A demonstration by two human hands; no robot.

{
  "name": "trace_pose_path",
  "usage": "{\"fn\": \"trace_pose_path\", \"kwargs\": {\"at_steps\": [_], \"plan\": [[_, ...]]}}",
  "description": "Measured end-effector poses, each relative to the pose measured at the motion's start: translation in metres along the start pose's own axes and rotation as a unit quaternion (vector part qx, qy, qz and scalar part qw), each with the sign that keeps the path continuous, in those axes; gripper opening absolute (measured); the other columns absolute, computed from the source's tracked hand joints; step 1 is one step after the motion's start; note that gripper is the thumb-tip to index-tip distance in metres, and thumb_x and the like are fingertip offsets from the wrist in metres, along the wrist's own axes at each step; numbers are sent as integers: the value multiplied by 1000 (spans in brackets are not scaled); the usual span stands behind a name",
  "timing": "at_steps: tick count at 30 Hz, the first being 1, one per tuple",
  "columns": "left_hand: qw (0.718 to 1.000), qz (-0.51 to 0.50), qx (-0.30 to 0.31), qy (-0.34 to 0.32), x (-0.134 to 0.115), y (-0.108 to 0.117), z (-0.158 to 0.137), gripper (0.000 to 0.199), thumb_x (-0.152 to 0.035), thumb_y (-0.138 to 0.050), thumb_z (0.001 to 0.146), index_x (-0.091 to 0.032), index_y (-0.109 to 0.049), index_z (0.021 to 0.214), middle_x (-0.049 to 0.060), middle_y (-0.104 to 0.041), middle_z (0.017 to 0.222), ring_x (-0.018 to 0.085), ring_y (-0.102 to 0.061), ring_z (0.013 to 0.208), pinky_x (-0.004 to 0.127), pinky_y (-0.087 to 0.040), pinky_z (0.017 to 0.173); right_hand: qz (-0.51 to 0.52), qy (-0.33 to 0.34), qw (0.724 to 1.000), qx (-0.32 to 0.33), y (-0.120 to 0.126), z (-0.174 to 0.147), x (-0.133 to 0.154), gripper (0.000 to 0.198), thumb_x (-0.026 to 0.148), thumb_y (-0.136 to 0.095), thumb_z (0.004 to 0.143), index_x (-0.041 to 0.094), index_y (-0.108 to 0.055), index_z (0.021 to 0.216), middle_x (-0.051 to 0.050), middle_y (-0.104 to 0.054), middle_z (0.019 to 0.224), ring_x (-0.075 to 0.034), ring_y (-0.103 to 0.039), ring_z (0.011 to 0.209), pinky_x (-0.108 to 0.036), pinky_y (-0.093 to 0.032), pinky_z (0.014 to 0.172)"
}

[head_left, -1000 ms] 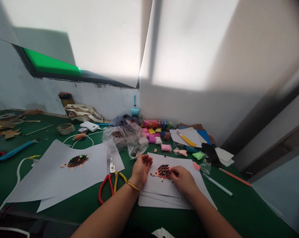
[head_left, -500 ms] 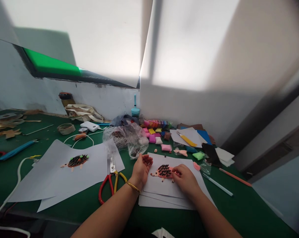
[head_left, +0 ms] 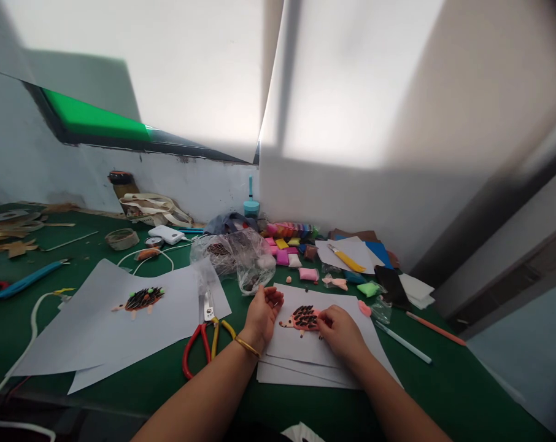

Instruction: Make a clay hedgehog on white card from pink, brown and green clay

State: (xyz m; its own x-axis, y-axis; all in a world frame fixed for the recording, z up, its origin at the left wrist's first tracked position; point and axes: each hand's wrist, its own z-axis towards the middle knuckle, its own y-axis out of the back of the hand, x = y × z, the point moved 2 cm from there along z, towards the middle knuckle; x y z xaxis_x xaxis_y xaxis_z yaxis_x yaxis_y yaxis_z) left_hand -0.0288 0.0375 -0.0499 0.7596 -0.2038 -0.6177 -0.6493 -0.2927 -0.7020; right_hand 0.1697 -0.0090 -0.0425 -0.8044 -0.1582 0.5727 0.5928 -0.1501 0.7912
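Green felt covers the table (head_left: 444,380), which is set against a pale wall under a bright window. Near the front edge a stack of white paper (head_left: 305,362) is laid, and on its top sheet a small clay hedgehog (head_left: 302,318) is placed, pink-bodied with dark spines.

The right hand (head_left: 340,331) is rested on the paper just beside the hedgehog, its fingers (head_left: 323,317) bent and pressed against the hedgehog's rear edge; whether anything is pinched between them cannot be told. The left hand (head_left: 262,314) is held at the paper's left edge, palm turned up and fingers loosely curled open, with nothing seen in it. A gold bangle (head_left: 247,347) is worn on that wrist.

Red-handled scissors (head_left: 202,344) are laid just left of the left hand, partly on a larger white sheet (head_left: 98,337) that carries a second hedgehog (head_left: 142,299). Behind the hands a crumpled plastic bag (head_left: 236,255) and a row of coloured clay packets (head_left: 289,245) are seen. A white pen (head_left: 404,344) is laid to the right of the stack.
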Motion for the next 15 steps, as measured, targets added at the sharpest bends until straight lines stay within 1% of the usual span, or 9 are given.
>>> {"fn": "trace_pose_path", "kwargs": {"at_steps": [4, 10, 13, 15], "plan": [[1000, 0, -4, 2, 0, 0, -1, 33, -39, -44, 90, -12, -59, 78, 10, -62, 76, 15, -62, 71, 31, -53, 75, 2, -1, 1000, 1, 1, -1, 0, 18, 28, -50, 79, 21, -63, 70, -4, -60, 78, -18, -55, 75, -29, -40, 64], [1000, 0, 0, 1, -1, -2, -3, 34, -39, -43, 90, -12, -59, 78, 10, -62, 74, 14, -62, 69, 30, -53, 73, 18, 17, 1000, -10, 1, -3, 2, 22, 30, -47, 82, 21, -64, 72, -5, -60, 78, -19, -56, 78, -30, -42, 69], [1000, 1, -3, 2, -2, -1, -2, 33, -39, -44, 90, -12, -59, 79, 10, -62, 75, 14, -62, 69, 30, -53, 74, 46, 14, 999, -16, 3, -3, 0, 26, 33, -45, 84, 21, -65, 73, -5, -60, 80, -19, -56, 80, -30, -42, 72], [1000, 0, -4, 2, -1, 0, -2, 32, -39, -45, 89, -12, -59, 80, 10, -62, 76, 14, -62, 70, 31, -52, 75, 74, -3, 997, -32, 5, -2, -4, 27, 35, -44, 84, 21, -65, 75, -5, -61, 82, -19, -57, 82, -30, -43, 74]]}}
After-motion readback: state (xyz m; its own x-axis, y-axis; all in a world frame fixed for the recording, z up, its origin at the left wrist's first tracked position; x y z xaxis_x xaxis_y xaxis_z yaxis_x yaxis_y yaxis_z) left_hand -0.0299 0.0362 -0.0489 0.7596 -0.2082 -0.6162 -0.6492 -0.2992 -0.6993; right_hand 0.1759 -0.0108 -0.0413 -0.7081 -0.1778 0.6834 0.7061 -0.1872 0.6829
